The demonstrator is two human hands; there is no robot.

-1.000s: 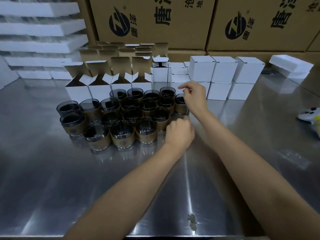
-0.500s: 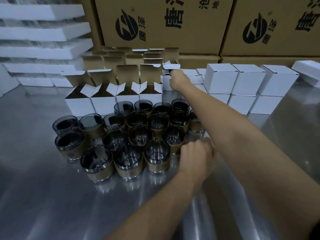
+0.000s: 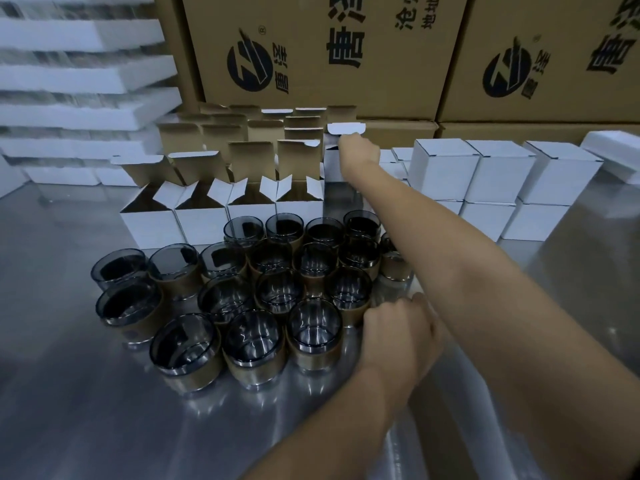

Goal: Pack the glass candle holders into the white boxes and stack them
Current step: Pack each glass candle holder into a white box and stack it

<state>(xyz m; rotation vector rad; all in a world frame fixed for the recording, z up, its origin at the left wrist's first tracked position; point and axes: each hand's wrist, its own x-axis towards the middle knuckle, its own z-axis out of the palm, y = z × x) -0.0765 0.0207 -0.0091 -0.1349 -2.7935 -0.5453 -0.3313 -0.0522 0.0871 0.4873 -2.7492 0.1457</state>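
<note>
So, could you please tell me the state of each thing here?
Front-row boxes: open, flaps up.
Right-side boxes: closed, stacked two high.
Candle holders: upright, unpacked.
Right hand: grips an open box.
Left hand: curled, nothing visibly held.

White boxes (image 3: 445,173); smoky candle holders (image 3: 313,327), tan bands.

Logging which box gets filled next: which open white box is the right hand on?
The open white box at the right end of the open group: the right hand grips its top, under its raised white flap.
</note>
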